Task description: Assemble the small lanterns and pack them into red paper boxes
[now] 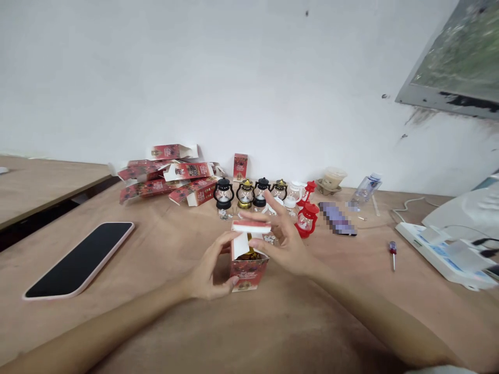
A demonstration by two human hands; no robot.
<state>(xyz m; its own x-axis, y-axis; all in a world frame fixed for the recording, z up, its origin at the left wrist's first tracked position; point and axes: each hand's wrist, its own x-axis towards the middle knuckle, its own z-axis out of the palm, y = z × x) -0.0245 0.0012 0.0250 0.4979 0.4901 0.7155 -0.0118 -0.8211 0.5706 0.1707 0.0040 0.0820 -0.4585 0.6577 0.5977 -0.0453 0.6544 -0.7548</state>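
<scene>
A small red carton stands upright in front of me with its lid flap raised, showing a white inner side. Inside its top, part of a gold lantern can be seen. My left hand grips the carton by its left side, thumb at the front. Around the raised lid is my right hand, its fingers spread and its thumb touching the white side flap. Just beyond that hand sits a red mini lantern.
Behind stand several black, gold, white and red lanterns, one closed red box and a pile of cartons. A phone lies left. Rightward are another phone, a cup, a bottle, a screwdriver and a power strip.
</scene>
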